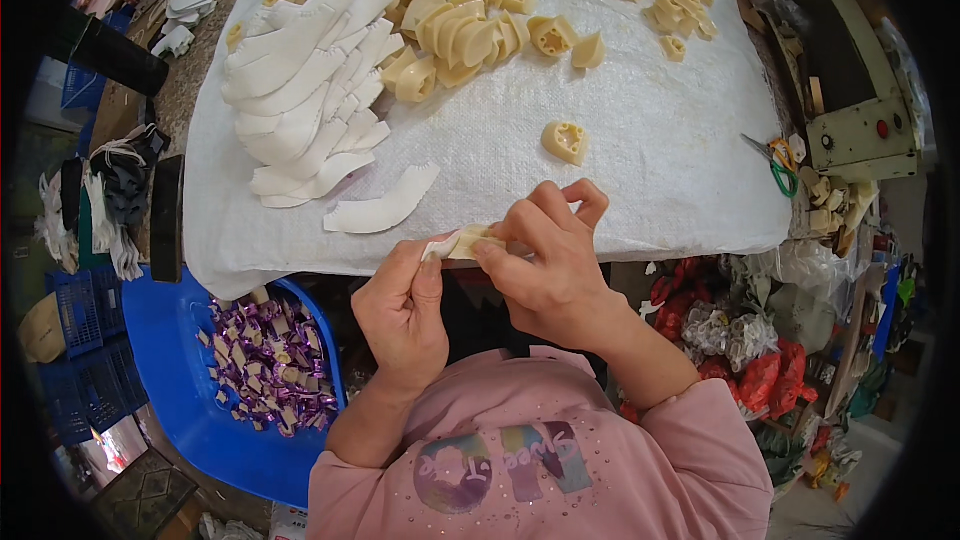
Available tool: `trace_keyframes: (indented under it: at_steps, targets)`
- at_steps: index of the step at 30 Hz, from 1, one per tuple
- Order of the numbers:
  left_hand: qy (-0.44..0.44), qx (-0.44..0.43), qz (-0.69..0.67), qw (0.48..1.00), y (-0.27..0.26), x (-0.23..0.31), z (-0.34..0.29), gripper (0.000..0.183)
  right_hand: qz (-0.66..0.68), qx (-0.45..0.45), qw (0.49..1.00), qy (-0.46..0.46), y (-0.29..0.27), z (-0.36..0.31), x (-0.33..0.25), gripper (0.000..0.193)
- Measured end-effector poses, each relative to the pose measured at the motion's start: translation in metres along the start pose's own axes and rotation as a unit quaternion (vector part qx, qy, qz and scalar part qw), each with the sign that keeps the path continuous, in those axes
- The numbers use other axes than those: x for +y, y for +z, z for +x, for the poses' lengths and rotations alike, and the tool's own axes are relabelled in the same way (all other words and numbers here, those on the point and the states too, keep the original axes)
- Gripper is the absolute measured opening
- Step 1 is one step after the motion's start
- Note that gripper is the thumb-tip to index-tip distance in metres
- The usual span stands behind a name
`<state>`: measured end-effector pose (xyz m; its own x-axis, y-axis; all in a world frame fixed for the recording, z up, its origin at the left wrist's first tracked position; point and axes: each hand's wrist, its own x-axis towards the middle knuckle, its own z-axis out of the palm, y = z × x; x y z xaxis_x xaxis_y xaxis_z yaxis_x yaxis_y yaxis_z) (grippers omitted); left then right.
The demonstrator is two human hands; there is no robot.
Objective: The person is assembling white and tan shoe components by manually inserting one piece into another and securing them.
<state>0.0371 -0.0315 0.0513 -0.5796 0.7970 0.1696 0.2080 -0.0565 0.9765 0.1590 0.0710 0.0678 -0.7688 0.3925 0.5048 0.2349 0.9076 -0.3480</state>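
Note:
Just off the table's near edge, both my hands work on one small cream shoe heel (474, 240) with a white curved cover piece (440, 249) against its left side. My left hand (405, 300) is closed, its thumb and fingers pinching the white piece. With thumb and fingers, my right hand (545, 260) grips the heel's right side, partly hiding it. A single cream heel (565, 142) stands on the sheet beyond my right hand. A loose white curved piece (383, 202) lies flat, left of it, beside an overlapping pile of white pieces (300, 90).
A white woven sheet (680, 180) covers the table. Cream heels (455, 30) are heaped at the far middle, with more heels (675, 0) far right. Green-handled scissors (782, 172) lie at the right edge. Below left, a blue tub (185, 380) holds purple shiny pieces (270, 360).

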Motion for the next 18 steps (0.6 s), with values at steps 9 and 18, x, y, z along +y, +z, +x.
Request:
trace_keyframes:
  at_steps: [9, 18]
  targets:
    - [0.149, -0.004, 0.158, 0.976, 0.005, -0.006, -0.005, 0.019, 0.040, -0.027, 0.999, -0.005, 0.006, 0.000, 0.009, 0.025]
    - [0.116, -0.007, -0.125, 0.985, 0.008, -0.028, 0.004, 0.019, 0.312, 0.037, 0.949, 0.014, 0.013, -0.008, 0.019, 0.031]
